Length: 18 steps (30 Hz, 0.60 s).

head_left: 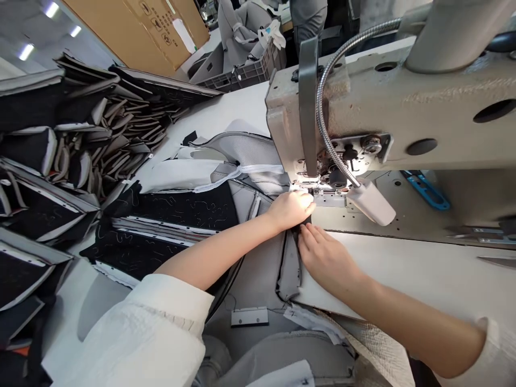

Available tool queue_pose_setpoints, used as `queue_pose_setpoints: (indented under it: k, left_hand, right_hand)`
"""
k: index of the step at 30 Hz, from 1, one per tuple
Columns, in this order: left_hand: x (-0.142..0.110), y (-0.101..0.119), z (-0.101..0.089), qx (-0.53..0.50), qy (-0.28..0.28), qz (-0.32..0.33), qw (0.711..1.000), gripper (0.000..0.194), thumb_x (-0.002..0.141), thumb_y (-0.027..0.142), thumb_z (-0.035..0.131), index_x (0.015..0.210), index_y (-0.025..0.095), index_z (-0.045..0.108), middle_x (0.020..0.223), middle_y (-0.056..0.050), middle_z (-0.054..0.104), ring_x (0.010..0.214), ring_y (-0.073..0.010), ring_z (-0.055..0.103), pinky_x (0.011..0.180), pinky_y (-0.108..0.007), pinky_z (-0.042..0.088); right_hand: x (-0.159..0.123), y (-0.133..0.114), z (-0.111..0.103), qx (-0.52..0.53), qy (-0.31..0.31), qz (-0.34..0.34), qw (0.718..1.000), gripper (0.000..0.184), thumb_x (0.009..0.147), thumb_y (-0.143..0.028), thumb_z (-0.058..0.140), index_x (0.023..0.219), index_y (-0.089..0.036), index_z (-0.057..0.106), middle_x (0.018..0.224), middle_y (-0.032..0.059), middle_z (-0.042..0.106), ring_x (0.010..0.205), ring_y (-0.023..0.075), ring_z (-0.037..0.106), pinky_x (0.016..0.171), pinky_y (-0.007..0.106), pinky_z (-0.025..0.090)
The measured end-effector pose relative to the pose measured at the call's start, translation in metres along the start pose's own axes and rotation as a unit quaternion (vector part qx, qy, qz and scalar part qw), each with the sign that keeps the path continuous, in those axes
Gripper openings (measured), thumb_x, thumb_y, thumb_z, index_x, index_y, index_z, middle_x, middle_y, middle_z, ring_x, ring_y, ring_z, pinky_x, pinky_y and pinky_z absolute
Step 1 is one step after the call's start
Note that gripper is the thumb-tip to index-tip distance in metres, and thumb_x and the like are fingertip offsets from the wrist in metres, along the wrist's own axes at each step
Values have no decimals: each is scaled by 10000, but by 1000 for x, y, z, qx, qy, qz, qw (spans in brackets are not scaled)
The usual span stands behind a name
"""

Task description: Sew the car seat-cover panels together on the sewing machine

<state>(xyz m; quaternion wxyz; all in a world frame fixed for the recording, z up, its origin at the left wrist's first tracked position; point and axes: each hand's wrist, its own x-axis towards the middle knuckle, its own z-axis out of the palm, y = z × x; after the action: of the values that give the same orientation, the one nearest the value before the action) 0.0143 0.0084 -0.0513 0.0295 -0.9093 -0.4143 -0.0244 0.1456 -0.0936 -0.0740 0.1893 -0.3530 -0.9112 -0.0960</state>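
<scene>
My left hand (291,208) is closed on the edge of a sewn grey and black fabric piece (258,269), right at the lit needle area of a sewing machine (387,118). Just nearer to me, my right hand (328,260) pinches a dark edge of the same piece, its fingers pressed together. Both sets of fingertips partly hide the edge they hold. The piece spreads left over the table and hangs down towards my lap, with black panels (181,209) and white strips on it. The needle itself is hidden.
A white lamp head (373,204) on a bendable metal tube hangs right of the needle area. Blue thread snips (427,191) lie on the machine bed. Stacked black and grey pieces (121,129) crowd the left. Behind stand a cardboard box (141,32), a crate (258,67) and a person (308,21).
</scene>
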Motion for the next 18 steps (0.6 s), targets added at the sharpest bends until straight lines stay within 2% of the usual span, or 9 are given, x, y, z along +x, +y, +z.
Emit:
queue_pose_setpoints:
  k: [3,5,7,9,12,14,15,17,18]
  left_hand:
    - [4,-6,5,11,6,62,998,320,911,190,359,754,142,633,736,-83,622,803,-196,592,655,-280,458]
    - [4,-7,5,1,-13,73,997,349,919,179,327,768,153,640,750,-83,626,824,-196,593,646,-276,454]
    - [4,-6,4,-9,-25,49,998,342,914,191,344,748,156,641,746,-80,627,818,-193,598,648,-274,461]
    - [6,-5,2,-2,-8,19,1000,311,896,215,398,704,148,633,713,-73,621,773,-189,604,644,-274,473]
    - [3,-2,-7,11,25,-12,1000,264,864,238,467,676,149,630,705,-55,623,722,-175,605,651,-270,485]
    - [-8,3,-21,2,36,-21,999,260,861,235,463,679,162,634,747,-46,628,761,-168,604,703,-265,490]
    - [-17,6,-30,-9,35,-29,999,246,862,250,462,718,169,645,798,-50,631,811,-173,601,746,-270,489]
    - [-38,12,-53,-36,-2,-64,997,253,824,362,522,946,185,654,979,-79,616,960,-225,571,841,-334,476]
    - [-48,14,-65,-50,-44,-89,994,427,770,450,573,1113,197,605,1086,-102,585,1039,-273,538,879,-394,461]
  right_hand:
    - [2,5,5,-17,-5,28,999,355,787,-41,443,1074,47,633,1123,251,620,1040,306,598,947,418,455]
    - [4,7,7,-25,0,47,999,362,781,-46,447,1084,25,630,1124,230,623,1044,299,585,956,428,439]
    - [6,9,8,-20,11,55,998,350,771,-51,464,1072,5,633,1095,217,627,1024,288,577,942,428,437]
    - [8,11,6,10,8,59,998,276,765,-63,484,981,-44,655,980,178,641,929,265,583,869,409,462]
    - [6,9,-4,154,-39,39,987,136,804,-136,488,789,-155,622,840,79,603,814,207,546,746,333,459]
    - [4,2,-12,282,-73,-19,956,79,784,-193,524,804,-175,598,901,64,594,877,206,518,801,326,430]
    - [3,-3,-16,346,-88,-43,933,120,753,-206,543,854,-170,597,949,72,592,916,215,506,848,338,412]
    - [7,-13,-22,489,-131,-43,862,280,720,-233,549,984,-144,580,1019,94,581,956,229,495,893,359,389]
    - [12,-18,-25,567,-155,-20,809,336,731,-258,543,1044,-138,563,1045,97,571,973,228,493,903,358,382]
